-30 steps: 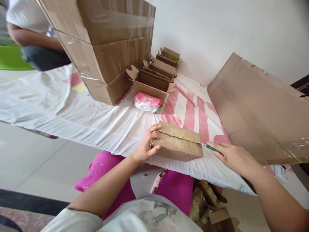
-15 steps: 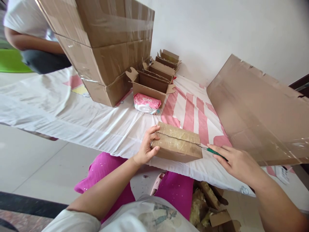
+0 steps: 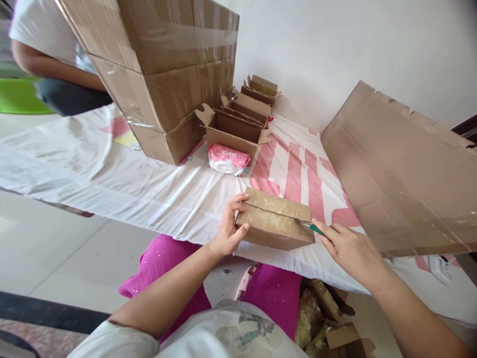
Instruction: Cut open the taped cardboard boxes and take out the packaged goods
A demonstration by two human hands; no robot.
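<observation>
Head view: on the cloth-covered desk [image 3: 171, 196] lies a taped box [image 3: 274, 235]; our left hand [image 3: 230, 226] curls partly spread fingers around its left end, while our right hand [image 3: 345, 247] pinches a green-handled tool [image 3: 317, 229], tip at the top seam [image 3: 272, 212]. Pushed too hard, it could slip toward our left hand or scratch any contents, which we cannot see. Open boxes [image 3: 233, 136] beyond hide their bottoms.

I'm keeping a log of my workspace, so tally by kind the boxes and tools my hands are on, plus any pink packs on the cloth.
Taped box, held at one end by the left hand: 1
Green-handled tool, in the right hand: 1
Pink pack with a white lid: 1
Total: 3
</observation>
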